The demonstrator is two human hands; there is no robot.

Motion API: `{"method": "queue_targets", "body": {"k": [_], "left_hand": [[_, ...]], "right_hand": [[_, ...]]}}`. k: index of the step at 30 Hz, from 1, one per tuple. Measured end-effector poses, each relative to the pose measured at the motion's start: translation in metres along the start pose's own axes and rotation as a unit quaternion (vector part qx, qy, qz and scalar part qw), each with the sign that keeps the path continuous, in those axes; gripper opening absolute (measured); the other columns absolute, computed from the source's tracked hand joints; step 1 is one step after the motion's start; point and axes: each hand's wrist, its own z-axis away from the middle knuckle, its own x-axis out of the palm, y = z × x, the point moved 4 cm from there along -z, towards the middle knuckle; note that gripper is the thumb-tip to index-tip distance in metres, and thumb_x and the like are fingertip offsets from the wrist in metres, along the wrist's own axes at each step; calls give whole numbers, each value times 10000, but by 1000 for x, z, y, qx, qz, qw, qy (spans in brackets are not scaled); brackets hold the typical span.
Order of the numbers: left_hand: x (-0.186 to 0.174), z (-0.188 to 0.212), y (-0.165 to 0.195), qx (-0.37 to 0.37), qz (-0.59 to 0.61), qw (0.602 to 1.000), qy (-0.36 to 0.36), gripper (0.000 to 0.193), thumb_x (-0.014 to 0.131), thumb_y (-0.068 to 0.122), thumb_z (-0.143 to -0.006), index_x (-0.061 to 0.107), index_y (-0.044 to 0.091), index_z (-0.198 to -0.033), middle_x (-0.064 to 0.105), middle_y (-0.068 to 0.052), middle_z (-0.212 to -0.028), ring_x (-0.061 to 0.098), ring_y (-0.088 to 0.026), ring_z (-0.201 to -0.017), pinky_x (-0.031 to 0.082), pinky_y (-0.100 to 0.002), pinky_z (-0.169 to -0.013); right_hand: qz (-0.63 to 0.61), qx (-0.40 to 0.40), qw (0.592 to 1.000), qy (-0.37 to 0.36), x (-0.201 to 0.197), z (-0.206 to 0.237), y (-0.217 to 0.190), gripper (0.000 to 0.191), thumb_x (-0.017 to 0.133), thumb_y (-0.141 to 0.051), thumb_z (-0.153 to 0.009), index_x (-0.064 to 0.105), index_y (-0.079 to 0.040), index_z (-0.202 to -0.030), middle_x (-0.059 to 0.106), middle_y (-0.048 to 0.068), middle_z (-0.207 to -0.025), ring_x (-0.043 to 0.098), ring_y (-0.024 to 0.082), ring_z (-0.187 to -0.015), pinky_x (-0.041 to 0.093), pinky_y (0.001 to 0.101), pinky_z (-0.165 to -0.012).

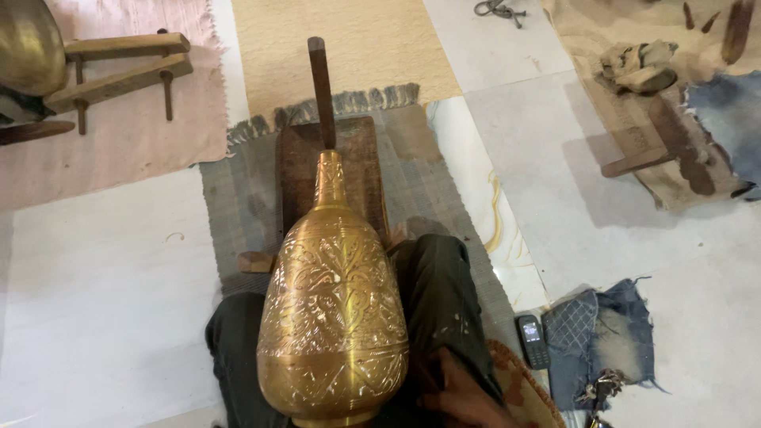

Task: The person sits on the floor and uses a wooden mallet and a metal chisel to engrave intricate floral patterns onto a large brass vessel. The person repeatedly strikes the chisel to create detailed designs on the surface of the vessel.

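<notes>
Engraved brass vase (333, 317) at centre bottom of the frame, lying across the lap, neck upon a wooden stand (329, 170). Probably heavy, stiff, slippery; best held by the wide body. Right hand (464, 396) low beside the base, grip impossible to tell. Left hand unseen.

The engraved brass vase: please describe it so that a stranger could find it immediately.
On the grey fringed mat, a dark wooden stand lies before the person's legs. The brass vase lies on its side across them, neck pointing away. Unlike the plain brass vessel top left, it bears floral engraving.
</notes>
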Motion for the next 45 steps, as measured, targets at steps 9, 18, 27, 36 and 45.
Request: {"method": "queue_targets", "body": {"k": [9,18,27,36,45], "left_hand": [[-45,16,41,62,-10,986,154,227,646,167,-863,696,-1,-1007,724,-125,-790,704,-196,-639,556,-313,-636],[-52,20,48,40,23,987,153,162,737,161,-739,645,33,-701,614,-79,-557,614,-182,-487,464,-322,-488],[7,61,48,-26,32,999,-26,116,749,86,-780,675,0,-755,625,-100,-588,653,-208,-509,493,-350,-483],[4,123,11,-116,119,983,76,56,625,31,-718,644,7,-671,745,-77,-654,755,-168,-557,600,-324,-581],[44,75,53,163,-123,979,0,150,770,260,-899,700,129,-881,692,-43,-706,702,-148,-625,545,-328,-538]], "right_hand": [[-200,-50,976,76,7,48,31,983,797,-22,-762,290,-113,-1599,645,243,-1055,648,393,-778,518,486,-710],[-265,47,963,19,10,8,2,700,667,-73,-734,476,-28,-1407,664,139,-834,642,221,-534,528,343,-483],[-197,23,980,-34,4,-1,22,646,786,-80,-835,486,-5,-1402,673,75,-751,641,163,-506,550,317,-455],[-234,78,969,-17,1,-6,29,583,748,-85,-817,499,-58,-1343,652,76,-699,612,166,-469,531,328,-420],[-242,18,968,-63,-1,-10,20,466,744,-104,-853,538,31,-1249,648,88,-704,623,168,-475,531,320,-420]]}}
